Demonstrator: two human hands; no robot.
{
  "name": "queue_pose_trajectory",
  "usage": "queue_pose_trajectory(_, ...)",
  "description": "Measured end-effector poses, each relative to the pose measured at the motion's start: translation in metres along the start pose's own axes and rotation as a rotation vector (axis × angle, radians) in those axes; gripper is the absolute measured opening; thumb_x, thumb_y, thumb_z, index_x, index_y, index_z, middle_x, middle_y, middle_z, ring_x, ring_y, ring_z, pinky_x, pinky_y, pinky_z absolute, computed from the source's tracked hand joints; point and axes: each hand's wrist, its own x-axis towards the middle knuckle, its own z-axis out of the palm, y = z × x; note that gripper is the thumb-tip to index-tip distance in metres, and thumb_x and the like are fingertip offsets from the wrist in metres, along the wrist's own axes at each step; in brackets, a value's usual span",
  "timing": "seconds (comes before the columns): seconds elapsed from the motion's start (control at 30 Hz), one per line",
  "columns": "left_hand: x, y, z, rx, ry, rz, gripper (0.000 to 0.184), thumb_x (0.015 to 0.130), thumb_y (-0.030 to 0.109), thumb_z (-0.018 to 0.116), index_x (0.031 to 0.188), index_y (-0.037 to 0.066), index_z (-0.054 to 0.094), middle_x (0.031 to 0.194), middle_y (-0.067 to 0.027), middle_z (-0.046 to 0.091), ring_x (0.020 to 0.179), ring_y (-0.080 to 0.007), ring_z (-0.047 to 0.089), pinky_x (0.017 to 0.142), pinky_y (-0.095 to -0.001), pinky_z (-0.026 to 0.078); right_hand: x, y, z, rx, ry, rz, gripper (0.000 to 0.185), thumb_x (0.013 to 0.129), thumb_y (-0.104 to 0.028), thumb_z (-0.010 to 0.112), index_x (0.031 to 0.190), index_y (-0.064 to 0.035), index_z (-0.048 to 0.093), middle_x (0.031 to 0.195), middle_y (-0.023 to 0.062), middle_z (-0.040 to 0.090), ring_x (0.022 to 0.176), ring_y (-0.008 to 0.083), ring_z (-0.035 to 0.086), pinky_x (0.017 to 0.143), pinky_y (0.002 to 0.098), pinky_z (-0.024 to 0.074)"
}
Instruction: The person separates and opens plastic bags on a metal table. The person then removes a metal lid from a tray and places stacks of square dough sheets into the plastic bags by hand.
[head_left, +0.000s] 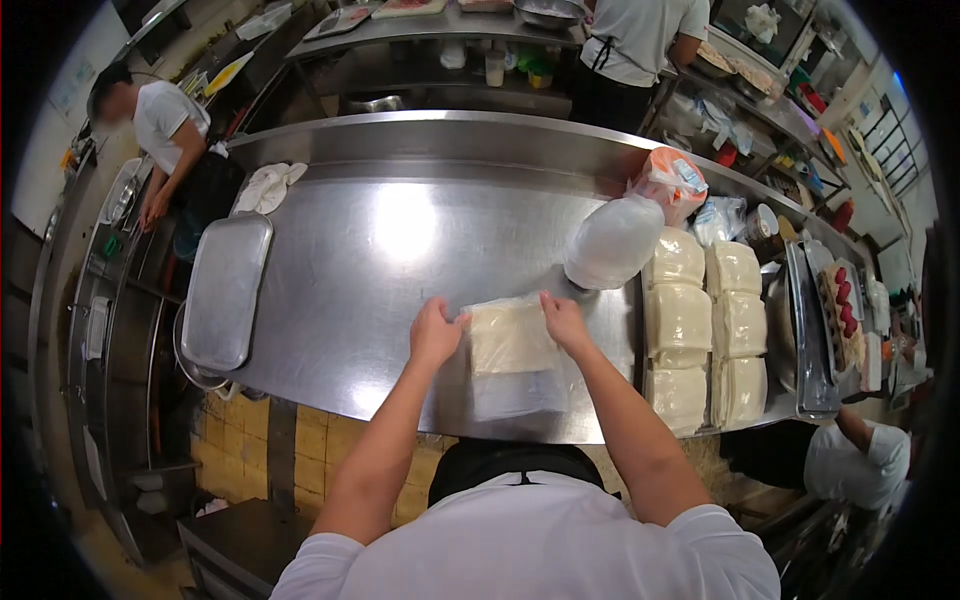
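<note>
A pale, flat square stack (508, 338) lies in a clear plastic bag (517, 393) near the front edge of the steel table (340, 290). At the bag's upper left corner, my left hand (436, 330) pinches the plastic. My right hand (565, 322) is closed on the upper right edge of the same bag. The lower part of the bag lies flat toward my body. To the right, several similar wrapped stacks (680, 326) stand in two columns.
A metal tray (228, 290) and a white cloth (270, 187) lie at the left. A roundish translucent plastic bundle (614, 242) and an orange-white bag (670, 185) stand at the back right. Co-workers are at the left (170, 130), back (645, 50) and lower right (858, 462).
</note>
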Motion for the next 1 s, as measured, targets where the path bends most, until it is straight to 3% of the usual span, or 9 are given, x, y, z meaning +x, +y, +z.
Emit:
queue_pose_trajectory(0.07,-0.022,0.009,-0.024,0.129,-0.364,-0.203,0.052,0.09,0.049,0.069,0.095,-0.003,0.069,0.097,-0.023,0.072,0.095,-0.0414,0.068,0.088,-0.0489,0.052,-0.007,0.015,-0.009,-0.242,0.1,-0.021,0.059,0.098,-0.049,0.058,0.086,0.0074,0.069,0.073,0.0114,0.069,0.065,0.0227,0.068,0.067,0.0371,0.054)
queue_pose_trajectory(0.13,-0.054,-0.019,-0.007,0.172,-0.705,-0.3,0.06,0.092,0.057,0.061,0.095,-0.003,0.069,0.092,-0.0231,0.071,0.093,-0.0345,0.07,0.083,-0.0453,0.055,-0.037,0.015,-0.032,-0.451,-0.146,0.091,0.059,0.095,-0.052,0.06,0.083,0.0056,0.069,0.072,0.0129,0.069,0.061,0.0248,0.069,0.061,0.0397,0.0557)
queue_pose_trajectory(0.2,-0.087,0.007,-0.022,-0.132,-0.925,-0.575,0.056,0.095,0.053,0.061,0.093,-0.003,0.069,0.086,-0.019,0.071,0.092,-0.0258,0.071,0.076,-0.0405,0.057,-0.079,0.015,-0.036,-0.246,-0.426,0.38,0.048,0.095,-0.044,0.063,0.093,0.0035,0.069,0.075,0.0094,0.068,0.059,0.0209,0.065,0.057,0.0379,0.0561)
queue_pose_trajectory(0.3,-0.114,-0.007,0.004,-0.619,-0.854,-0.63,0.043,0.1,0.041,0.057,0.101,-0.001,0.067,0.09,-0.0135,0.07,0.089,-0.0207,0.069,0.07,-0.0364,0.058,-0.108,0.04,-0.012,0.298,-0.5,0.495,0.033,0.097,-0.034,0.063,0.101,-0.0011,0.066,0.076,0.0054,0.063,0.055,0.0181,0.059,0.056,0.0366,0.0564)
queue_pose_trajectory(0.4,-0.071,-0.008,0.004,-1.425,-0.691,-0.796,0.031,0.102,0.03,0.055,0.112,0.002,0.063,0.097,-0.0114,0.068,0.086,-0.0232,0.068,0.07,-0.0378,0.058,-0.084,-0.015,-0.036,0.85,-0.448,0.433,0.024,0.099,-0.028,0.063,0.098,-0.0044,0.062,0.076,0.0025,0.057,0.053,0.0159,0.052,0.056,0.0372,0.0558)
queue_pose_trajectory(0.47,-0.028,0.047,-0.044,-1.443,-0.579,-0.747,0.021,0.102,0.02,0.056,0.114,0.003,0.057,0.095,-0.0081,0.066,0.08,-0.0214,0.065,0.069,-0.0373,0.057,-0.064,-0.072,-0.064,0.847,-0.359,0.264,0.03,0.099,-0.031,0.063,0.097,-0.0007,0.064,0.075,0.0045,0.057,0.053,0.0146,0.049,0.055,0.0344,0.0541)
queue_pose_trajectory(0.63,0.0,0.131,-0.137,-1.388,-0.391,-0.394,0.013,0.099,0.016,0.061,0.103,0.007,0.053,0.097,-0.0084,0.065,0.085,-0.0207,0.066,0.07,-0.0387,0.058,-0.066,-0.163,-0.116,0.854,-0.365,0.084,0.028,0.099,-0.029,0.064,0.086,-0.0051,0.061,0.073,0.0044,0.056,0.05,0.0154,0.048,0.058,0.036,0.0541)
queue_pose_trajectory(0.83,-0.058,0.075,-0.105,-1.255,-0.347,-0.515,0.013,0.097,0.009,0.063,0.102,0.006,0.051,0.097,-0.0095,0.065,0.086,-0.0223,0.068,0.071,-0.0376,0.059,-0.097,-0.096,-0.081,0.741,-0.318,0.101,0.028,0.098,-0.028,0.066,0.081,-0.0055,0.06,0.068,0.0027,0.055,0.051,0.014,0.051,0.05,0.0325,0.0512)
queue_pose_trajectory(1.0,-0.141,-0.021,-0.032,-1.102,-0.59,-0.891,0.016,0.099,0.01,0.06,0.11,0.0,0.055,0.105,-0.0131,0.067,0.091,-0.0252,0.069,0.077,-0.0377,0.06,-0.144,0.007,-0.03,0.519,-0.409,0.556,0.028,0.099,-0.027,0.064,0.082,-0.0052,0.057,0.06,0.004,0.054,0.049,0.018,0.056,0.054,0.0367,0.0562)
